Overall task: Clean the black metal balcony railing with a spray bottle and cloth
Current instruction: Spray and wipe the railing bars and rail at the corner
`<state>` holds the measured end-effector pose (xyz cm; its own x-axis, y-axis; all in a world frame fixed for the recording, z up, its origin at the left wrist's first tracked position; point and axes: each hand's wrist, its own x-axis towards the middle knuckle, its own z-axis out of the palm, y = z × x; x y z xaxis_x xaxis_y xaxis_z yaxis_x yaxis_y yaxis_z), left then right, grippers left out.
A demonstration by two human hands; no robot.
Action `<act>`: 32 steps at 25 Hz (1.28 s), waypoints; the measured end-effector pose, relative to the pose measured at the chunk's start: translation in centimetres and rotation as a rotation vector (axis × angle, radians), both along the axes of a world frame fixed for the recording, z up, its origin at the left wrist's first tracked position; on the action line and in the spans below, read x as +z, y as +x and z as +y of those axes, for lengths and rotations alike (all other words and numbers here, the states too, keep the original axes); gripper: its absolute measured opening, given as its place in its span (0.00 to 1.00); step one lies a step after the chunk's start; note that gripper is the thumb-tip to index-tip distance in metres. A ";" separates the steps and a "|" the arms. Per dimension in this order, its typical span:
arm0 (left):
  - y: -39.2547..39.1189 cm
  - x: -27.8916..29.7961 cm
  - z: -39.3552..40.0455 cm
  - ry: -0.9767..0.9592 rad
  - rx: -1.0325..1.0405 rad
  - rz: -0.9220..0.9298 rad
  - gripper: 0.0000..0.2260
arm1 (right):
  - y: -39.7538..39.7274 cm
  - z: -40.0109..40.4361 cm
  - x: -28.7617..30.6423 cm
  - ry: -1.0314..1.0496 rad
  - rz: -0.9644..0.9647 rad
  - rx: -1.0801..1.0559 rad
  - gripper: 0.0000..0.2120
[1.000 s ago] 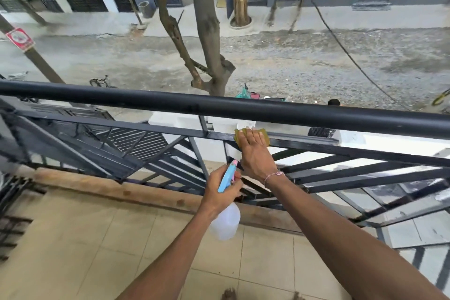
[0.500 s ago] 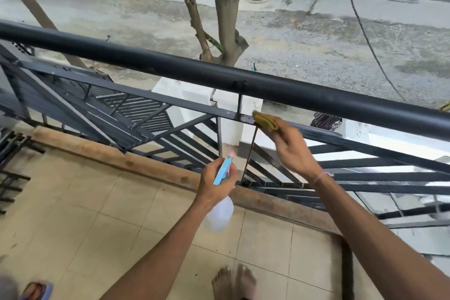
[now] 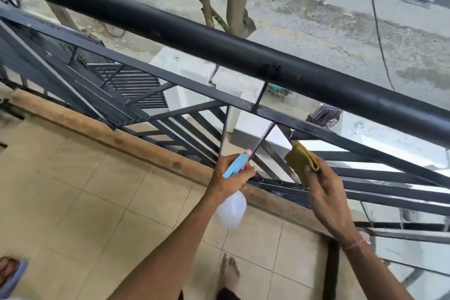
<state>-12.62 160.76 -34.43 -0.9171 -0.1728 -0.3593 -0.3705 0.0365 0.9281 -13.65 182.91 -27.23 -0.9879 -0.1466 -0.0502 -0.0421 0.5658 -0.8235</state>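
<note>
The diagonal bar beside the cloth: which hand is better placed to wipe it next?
Right. The right hand grips the cloth beside that bar; the left hand holds the spray bottle.

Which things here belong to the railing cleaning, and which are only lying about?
For the job:
- spray bottle, held in left hand
- folded cloth, held in right hand
- black railing

Just lying about:
- sandal on the tiled floor
- striped fabric beyond the railing
</note>
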 end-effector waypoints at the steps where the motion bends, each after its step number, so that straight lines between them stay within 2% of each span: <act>1: -0.2 0.1 -0.3 0.022 -0.027 -0.006 0.06 | 0.1 -0.3 -0.2 0.008 0.002 -0.023 0.17; 7: -1.3 0.6 -2.6 0.096 -0.162 -0.049 0.05 | 1.4 -3.3 -0.5 0.125 0.040 -0.080 0.16; 10: -1.8 0.7 -3.6 0.145 -0.227 -0.082 0.08 | 1.7 -5.0 -0.2 0.206 0.056 -0.121 0.20; 13: -2.3 1.1 -4.6 0.230 -0.287 -0.116 0.13 | 1.5 -6.8 -0.3 0.230 0.089 -0.248 0.20; 18: -2.9 -0.5 -5.6 0.226 -0.354 -0.132 0.12 | 1.5 -8.6 -0.2 0.290 0.206 -0.324 0.19; 21: -3.0 -2.0 -6.0 0.264 -0.368 -0.112 0.12 | 0.2 -9.4 -0.2 0.423 0.293 -0.152 0.22; 24: -3.2 -3.6 -6.4 0.248 -0.344 -0.138 0.16 | -2.6 -9.9 -0.1 0.727 0.531 0.193 0.29; 27: -3.0 -5.0 -6.8 0.290 -0.331 -0.125 0.18 | -5.6 -11.0 0.1 1.005 0.736 0.463 0.24; 29: -2.7 -5.7 -7.0 0.283 -0.309 -0.128 0.15 | -7.2 -12.0 -0.1 1.108 0.824 0.568 0.20; 32: -2.6 -7.1 -7.2 0.236 -0.312 -0.109 0.11 | -8.4 -12.7 -1.3 1.246 0.928 0.688 0.22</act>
<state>-15.22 153.57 -41.50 -0.8669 0.2066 -0.4536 -0.4718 -0.0465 0.8805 -22.01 170.20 -28.50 -0.5244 -0.8495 0.0584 -0.7135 0.4758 0.5143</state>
